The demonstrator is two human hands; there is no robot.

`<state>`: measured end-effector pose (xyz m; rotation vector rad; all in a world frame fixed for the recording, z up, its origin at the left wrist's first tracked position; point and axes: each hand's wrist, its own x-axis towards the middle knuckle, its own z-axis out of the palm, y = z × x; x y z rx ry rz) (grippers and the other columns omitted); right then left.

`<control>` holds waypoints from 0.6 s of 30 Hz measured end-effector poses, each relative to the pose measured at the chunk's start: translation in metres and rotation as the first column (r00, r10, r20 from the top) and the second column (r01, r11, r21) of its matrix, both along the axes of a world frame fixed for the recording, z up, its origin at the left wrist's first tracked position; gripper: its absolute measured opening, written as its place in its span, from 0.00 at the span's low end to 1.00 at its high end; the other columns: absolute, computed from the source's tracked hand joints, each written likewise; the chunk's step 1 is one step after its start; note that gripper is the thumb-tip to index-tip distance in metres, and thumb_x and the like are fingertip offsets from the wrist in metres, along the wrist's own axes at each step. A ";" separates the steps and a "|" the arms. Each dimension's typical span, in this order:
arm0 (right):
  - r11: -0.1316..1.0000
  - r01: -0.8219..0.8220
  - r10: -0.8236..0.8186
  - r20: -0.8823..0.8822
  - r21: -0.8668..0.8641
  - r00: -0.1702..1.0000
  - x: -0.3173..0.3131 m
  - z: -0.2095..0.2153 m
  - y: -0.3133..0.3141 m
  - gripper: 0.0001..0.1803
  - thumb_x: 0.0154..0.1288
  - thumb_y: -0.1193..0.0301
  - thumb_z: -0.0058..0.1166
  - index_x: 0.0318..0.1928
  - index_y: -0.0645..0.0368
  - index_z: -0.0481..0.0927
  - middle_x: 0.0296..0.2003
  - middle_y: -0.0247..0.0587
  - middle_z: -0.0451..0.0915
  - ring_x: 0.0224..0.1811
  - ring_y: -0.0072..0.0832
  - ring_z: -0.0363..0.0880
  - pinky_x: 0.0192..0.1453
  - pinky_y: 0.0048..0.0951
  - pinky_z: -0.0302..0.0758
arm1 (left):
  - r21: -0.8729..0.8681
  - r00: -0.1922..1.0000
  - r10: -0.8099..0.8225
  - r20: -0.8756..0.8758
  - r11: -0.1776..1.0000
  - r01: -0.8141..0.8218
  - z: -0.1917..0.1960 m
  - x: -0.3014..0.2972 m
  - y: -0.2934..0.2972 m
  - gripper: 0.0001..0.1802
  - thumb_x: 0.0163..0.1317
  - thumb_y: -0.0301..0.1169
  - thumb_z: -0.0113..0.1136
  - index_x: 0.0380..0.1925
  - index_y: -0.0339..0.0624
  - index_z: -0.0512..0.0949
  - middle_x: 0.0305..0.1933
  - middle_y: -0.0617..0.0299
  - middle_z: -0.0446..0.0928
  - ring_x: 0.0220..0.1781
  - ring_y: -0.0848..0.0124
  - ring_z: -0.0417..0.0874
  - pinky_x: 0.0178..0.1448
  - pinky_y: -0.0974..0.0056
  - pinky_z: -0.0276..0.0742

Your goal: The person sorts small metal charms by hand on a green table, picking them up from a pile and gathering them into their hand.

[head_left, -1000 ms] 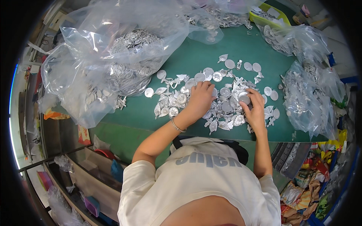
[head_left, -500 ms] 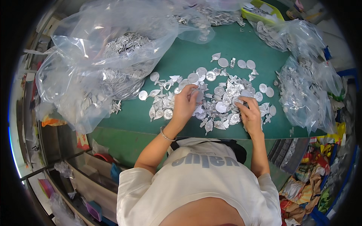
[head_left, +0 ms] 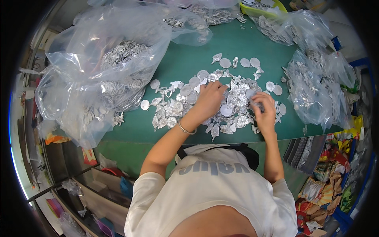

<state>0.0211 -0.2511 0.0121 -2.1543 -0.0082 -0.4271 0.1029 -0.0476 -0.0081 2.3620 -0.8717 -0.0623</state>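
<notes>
A spread of silver-coloured metal charms [head_left: 240,94] lies on the green tabletop: round discs, leaf shapes, small figures and stars. My left hand [head_left: 211,99] rests palm down over the middle of it, its fingers apart and touching the pieces, with nothing visibly held. At the right part of the pile, my right hand [head_left: 265,106] is closed, with a flat round disc charm [head_left: 250,94] at its fingertips. Above the pile sits a loose row with a leaf charm [head_left: 216,58], several plain discs [head_left: 225,63] and a small figure charm [head_left: 235,62].
A large clear plastic bag [head_left: 130,75] full of metal pieces stands at the left. More filled bags [head_left: 316,87] line the right side and the far edge. A yellow-green basket [head_left: 281,6] sits at the far right. Colourful packages [head_left: 319,189] lie below the table's right end.
My left hand has moved right and turned palm down; the disc seen by its fingers is no longer there. My right hand has picked up a round disc. The whole view has shifted slightly.
</notes>
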 end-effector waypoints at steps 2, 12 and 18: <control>0.881 0.109 -0.128 0.010 0.460 0.992 -0.004 -0.010 -0.005 0.06 0.60 0.78 0.49 0.39 0.63 0.72 0.35 0.40 0.77 0.35 0.26 0.77 0.38 0.22 0.72 | 0.034 0.999 -0.015 -0.033 0.999 0.016 0.005 0.004 0.001 0.17 0.50 0.25 0.59 0.43 0.41 0.74 0.43 0.57 0.70 0.48 0.59 0.71 0.50 0.56 0.62; 0.999 0.044 -0.040 -0.196 0.019 0.980 0.001 0.008 -0.015 0.19 0.53 0.75 0.58 0.48 0.56 0.76 0.31 0.38 0.74 0.24 0.32 0.73 0.26 0.30 0.69 | 0.075 0.958 -0.159 -0.237 0.981 0.181 0.015 0.027 0.003 0.21 0.50 0.26 0.60 0.46 0.41 0.69 0.44 0.51 0.69 0.43 0.52 0.75 0.47 0.56 0.72; 0.919 -0.112 0.053 -0.164 -0.377 0.985 0.015 0.016 -0.018 0.15 0.47 0.75 0.61 0.40 0.56 0.79 0.32 0.41 0.73 0.30 0.42 0.75 0.32 0.39 0.70 | 0.058 0.953 -0.164 -0.256 0.981 0.184 0.012 0.039 0.007 0.17 0.47 0.28 0.64 0.38 0.37 0.72 0.41 0.51 0.71 0.40 0.56 0.76 0.43 0.60 0.72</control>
